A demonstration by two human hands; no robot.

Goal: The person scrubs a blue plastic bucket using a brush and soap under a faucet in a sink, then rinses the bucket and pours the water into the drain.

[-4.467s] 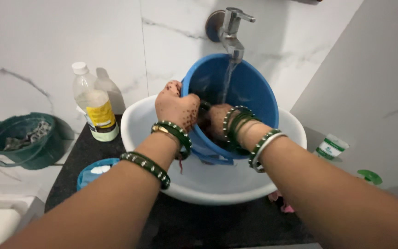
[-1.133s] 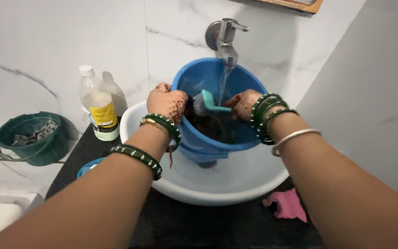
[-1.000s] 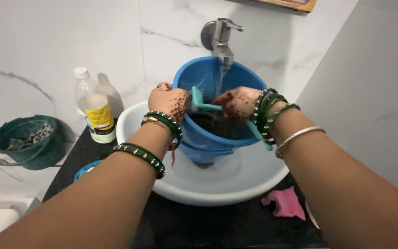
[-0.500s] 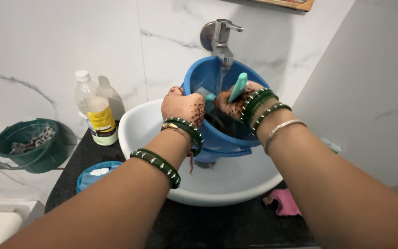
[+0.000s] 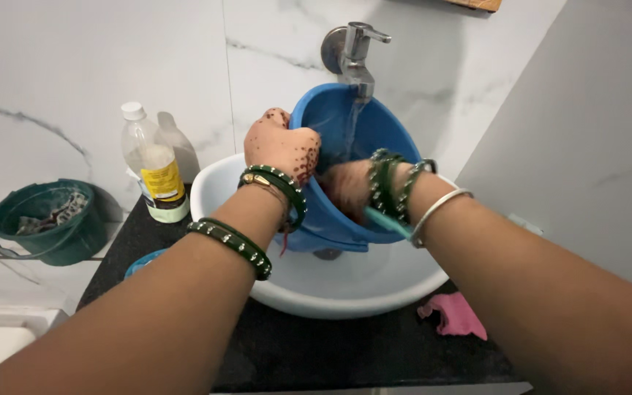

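Head view is showing the left hand [image 5: 281,150] clamping the blue bucket [image 5: 345,172] rim, tilted in the white basin [image 5: 330,281]; the right hand [image 5: 345,190] is gripping a teal brush [image 5: 388,222] inside, lower than half a second ago

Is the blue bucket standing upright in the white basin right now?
No, the blue bucket is tilted toward the person, its rim gripped by the left hand, under the running tap.

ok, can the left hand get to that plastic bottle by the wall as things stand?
Probably yes. The left hand grips the blue bucket's rim, and the plastic bottle stands just to its left with nothing between; it would have to let go first.
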